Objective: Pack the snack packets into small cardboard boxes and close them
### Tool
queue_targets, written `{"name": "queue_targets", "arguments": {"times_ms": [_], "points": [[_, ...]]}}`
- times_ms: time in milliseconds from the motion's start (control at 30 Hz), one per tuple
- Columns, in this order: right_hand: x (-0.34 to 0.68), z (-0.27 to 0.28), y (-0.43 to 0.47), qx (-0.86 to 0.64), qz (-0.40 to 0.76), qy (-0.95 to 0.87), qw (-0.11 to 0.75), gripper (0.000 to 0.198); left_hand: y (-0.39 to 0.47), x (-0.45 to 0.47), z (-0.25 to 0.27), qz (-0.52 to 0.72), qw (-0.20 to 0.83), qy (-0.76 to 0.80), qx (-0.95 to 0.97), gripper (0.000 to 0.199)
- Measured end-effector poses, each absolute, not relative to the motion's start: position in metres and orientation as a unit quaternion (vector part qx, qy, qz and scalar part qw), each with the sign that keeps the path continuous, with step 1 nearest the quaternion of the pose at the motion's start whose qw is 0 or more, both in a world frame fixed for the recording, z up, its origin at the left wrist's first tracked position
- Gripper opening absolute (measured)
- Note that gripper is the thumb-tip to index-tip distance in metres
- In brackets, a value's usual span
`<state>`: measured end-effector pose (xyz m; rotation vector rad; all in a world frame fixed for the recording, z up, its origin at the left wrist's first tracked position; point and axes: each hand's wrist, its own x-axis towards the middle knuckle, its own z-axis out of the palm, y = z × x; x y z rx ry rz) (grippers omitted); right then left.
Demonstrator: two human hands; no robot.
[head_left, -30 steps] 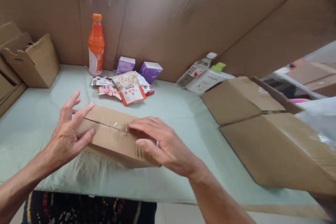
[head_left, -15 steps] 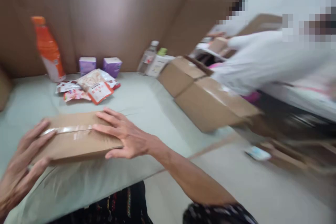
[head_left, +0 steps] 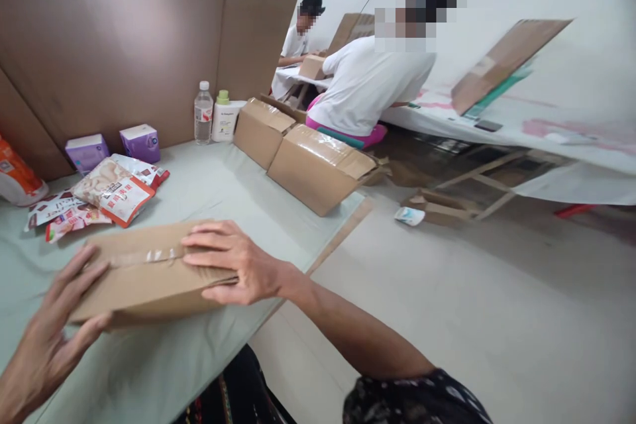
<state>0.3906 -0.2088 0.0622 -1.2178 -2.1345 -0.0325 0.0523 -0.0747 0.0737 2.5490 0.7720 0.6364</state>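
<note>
A closed cardboard box [head_left: 154, 277] with clear tape along its top seam lies near the front of the cloth-covered table. My left hand [head_left: 62, 318] grips its left end, fingers over the top and thumb along the front side. At the other end, my right hand [head_left: 236, 262] has its fingers across the top and its thumb at the front edge. Just behind the box are several snack packets [head_left: 106, 192] in a pile. The underside of the box is hidden.
Two purple tissue packs [head_left: 140, 143], an orange bottle [head_left: 17, 172], a water bottle [head_left: 203, 114] and a white bottle [head_left: 225, 120] stand before a cardboard screen [head_left: 124, 59]. Taped boxes [head_left: 318, 162] sit at the table's right edge. Beyond, a person in white [head_left: 372, 83] works at another table.
The view has swung right, so the table items appear further left and more of the room shows. Both hands stay on the box.
</note>
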Motion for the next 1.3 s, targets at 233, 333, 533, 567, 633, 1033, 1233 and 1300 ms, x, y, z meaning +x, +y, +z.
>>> {"name": "queue_targets", "arguments": {"times_ms": [233,333,533,567,633,1033,1233,1300], "points": [[0.485,0.043,-0.235,-0.622,-0.131,-0.651,0.416,0.03,-0.017,0.244,0.06,0.278,0.264,0.165,0.909,0.052],[0.499,0.038,-0.241,-0.657,-0.149,-0.635,0.377,0.028,-0.004,0.278,0.056,0.279,0.271,0.141,0.911,0.057],[0.505,0.056,-0.244,-0.645,-0.177,-0.683,0.294,0.02,-0.004,0.265,0.057,0.272,0.28,0.109,0.914,0.064],[0.508,0.06,-0.242,-0.639,-0.167,-0.694,0.288,0.018,-0.003,0.263,0.059,0.269,0.28,0.107,0.915,0.064],[0.517,0.067,-0.239,-0.638,-0.137,-0.702,0.286,0.02,-0.001,0.262,0.063,0.265,0.276,0.107,0.918,0.063],[0.532,0.051,-0.223,-0.641,-0.075,-0.715,0.269,0.057,0.022,0.284,0.061,0.296,0.261,0.129,0.91,0.065],[0.53,0.058,-0.168,-0.772,-0.121,-0.583,0.223,0.051,0.04,0.339,0.03,0.305,0.259,0.27,0.876,0.088],[0.538,0.063,-0.144,-0.813,-0.122,-0.535,0.197,0.047,0.033,0.34,0.013,0.282,0.246,0.276,0.886,0.085]]}}
